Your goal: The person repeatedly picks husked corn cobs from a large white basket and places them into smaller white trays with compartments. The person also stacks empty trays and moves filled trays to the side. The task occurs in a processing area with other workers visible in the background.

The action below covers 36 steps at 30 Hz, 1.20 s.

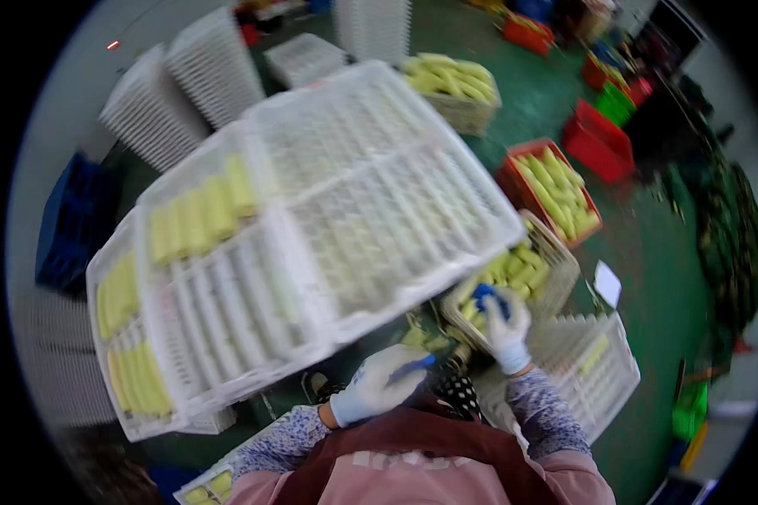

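My left hand (pixel 383 387), in a white glove with blue at the fingers, hovers in front of my body near the tray's near edge. Its fingers are loosely stretched and nothing shows in them. To the right, my right hand (pixel 507 330) wears a matching glove and reaches over a beige basket (pixel 556 240). Its blue-coated fingers are spread above the pale yellow-green cobs (pixel 514 271) in it, which look like corn. Whether they touch is blurred. White slotted trays (pixel 387 181) lie ahead; rows of pale cobs (pixel 204 209) fill part of the left ones.
An orange crate (pixel 524 195) and another basket (pixel 459 114) hold more cobs. Stacked white trays (pixel 215 67) stand at the back left, beside a blue crate (pixel 76 223). A white crate (pixel 598 370) sits by my right arm. A red bin (pixel 598 143) rests on the green floor.
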Tool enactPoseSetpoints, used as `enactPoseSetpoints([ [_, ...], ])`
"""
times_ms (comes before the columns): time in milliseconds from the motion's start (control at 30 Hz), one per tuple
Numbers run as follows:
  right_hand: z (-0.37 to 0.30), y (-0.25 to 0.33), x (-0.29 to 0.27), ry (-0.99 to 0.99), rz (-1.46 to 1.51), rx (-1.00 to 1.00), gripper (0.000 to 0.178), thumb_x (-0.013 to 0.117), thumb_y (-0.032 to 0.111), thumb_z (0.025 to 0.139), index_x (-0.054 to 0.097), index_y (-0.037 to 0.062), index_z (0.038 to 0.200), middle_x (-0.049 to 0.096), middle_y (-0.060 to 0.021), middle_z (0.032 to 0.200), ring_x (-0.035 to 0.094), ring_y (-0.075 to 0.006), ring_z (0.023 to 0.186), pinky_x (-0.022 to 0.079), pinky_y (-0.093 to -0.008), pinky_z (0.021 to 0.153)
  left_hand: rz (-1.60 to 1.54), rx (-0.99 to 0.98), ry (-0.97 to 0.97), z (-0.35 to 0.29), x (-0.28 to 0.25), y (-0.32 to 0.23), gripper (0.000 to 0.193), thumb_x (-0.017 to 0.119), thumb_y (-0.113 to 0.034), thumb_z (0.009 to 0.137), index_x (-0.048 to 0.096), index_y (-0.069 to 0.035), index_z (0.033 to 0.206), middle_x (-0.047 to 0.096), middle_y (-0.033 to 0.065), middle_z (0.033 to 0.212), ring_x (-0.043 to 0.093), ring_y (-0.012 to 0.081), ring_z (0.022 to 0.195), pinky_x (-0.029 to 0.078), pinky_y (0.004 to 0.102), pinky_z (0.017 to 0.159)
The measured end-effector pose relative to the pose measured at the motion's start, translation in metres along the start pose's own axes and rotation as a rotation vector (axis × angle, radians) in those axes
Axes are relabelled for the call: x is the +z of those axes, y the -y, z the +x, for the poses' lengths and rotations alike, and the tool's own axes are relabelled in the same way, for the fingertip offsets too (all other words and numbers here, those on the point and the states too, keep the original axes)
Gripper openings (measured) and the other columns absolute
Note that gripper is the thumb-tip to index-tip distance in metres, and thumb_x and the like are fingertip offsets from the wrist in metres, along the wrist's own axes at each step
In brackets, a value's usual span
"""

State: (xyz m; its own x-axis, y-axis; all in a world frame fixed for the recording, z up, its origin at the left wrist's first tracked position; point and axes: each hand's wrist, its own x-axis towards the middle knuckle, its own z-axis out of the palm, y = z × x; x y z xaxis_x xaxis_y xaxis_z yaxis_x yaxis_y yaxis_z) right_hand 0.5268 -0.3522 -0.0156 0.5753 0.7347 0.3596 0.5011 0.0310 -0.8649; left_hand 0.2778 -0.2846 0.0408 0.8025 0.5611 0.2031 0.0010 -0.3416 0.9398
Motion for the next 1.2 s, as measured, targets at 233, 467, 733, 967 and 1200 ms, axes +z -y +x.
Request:
enactPoseSetpoints([
  [233,-0.130,-0.196,-0.135,0.534,-0.080,0.618,0.024,0.061,0.022,0.087,0.065,0.0029,0.101,0.067,-0.0190,0.095,0.065,-0.0345,0.093,0.051,-0.0384,0.080,-0.548,-0.626,0.409,0.118,0.230,0.065,0.025,0.058,-0.013,0.095,0.059,-0.002,0.118,0.064,0.0034,0.102,0.060,0.0097,0.093,0.050,0.0247,0.082],
  [467,-0.194,-0.397,-0.139,0.407,-0.131,0.997,0.029,0.061,0.030,0.085,0.066,0.0059,0.101,0.067,-0.0206,0.095,0.064,-0.0373,0.094,0.051,-0.0414,0.081,-0.646,-1.160,0.266,0.139,0.341,0.197,0.027,0.057,-0.017,0.096,0.059,0.002,0.116,0.066,0.0096,0.104,0.065,0.0156,0.091,0.053,0.0290,0.083],
  [733,-0.185,-0.602,-0.107,0.197,-0.187,1.622,0.050,0.067,0.038,0.075,0.063,0.0001,0.108,0.067,-0.0222,0.105,0.064,-0.0353,0.100,0.050,-0.0412,0.086,-0.781,-1.511,-0.023,0.147,0.414,0.358,0.032,0.053,-0.024,0.098,0.056,-0.001,0.120,0.064,0.0126,0.105,0.064,0.0224,0.094,0.055,0.0357,0.080],
  [967,-0.254,-0.718,-0.010,-0.140,-0.545,1.651,0.097,0.085,0.043,0.061,0.041,-0.0080,0.130,0.060,-0.0268,0.118,0.060,-0.0360,0.110,0.047,-0.0393,0.095,-0.728,-1.538,-0.106,0.152,0.457,0.474,0.031,0.054,-0.022,0.097,0.057,-0.001,0.120,0.065,0.0131,0.105,0.064,0.0228,0.093,0.054,0.0371,0.082],
  [1200,-0.175,-0.616,-0.049,-0.044,0.229,1.506,0.063,0.078,0.030,0.077,0.049,-0.0061,0.119,0.063,-0.0156,0.108,0.062,-0.0214,0.094,0.051,-0.0326,0.082,-0.426,-1.316,-0.066,0.184,0.456,0.530,0.038,0.065,-0.014,0.090,0.055,0.001,0.123,0.065,0.0094,0.106,0.063,0.0180,0.093,0.051,0.0311,0.086],
])
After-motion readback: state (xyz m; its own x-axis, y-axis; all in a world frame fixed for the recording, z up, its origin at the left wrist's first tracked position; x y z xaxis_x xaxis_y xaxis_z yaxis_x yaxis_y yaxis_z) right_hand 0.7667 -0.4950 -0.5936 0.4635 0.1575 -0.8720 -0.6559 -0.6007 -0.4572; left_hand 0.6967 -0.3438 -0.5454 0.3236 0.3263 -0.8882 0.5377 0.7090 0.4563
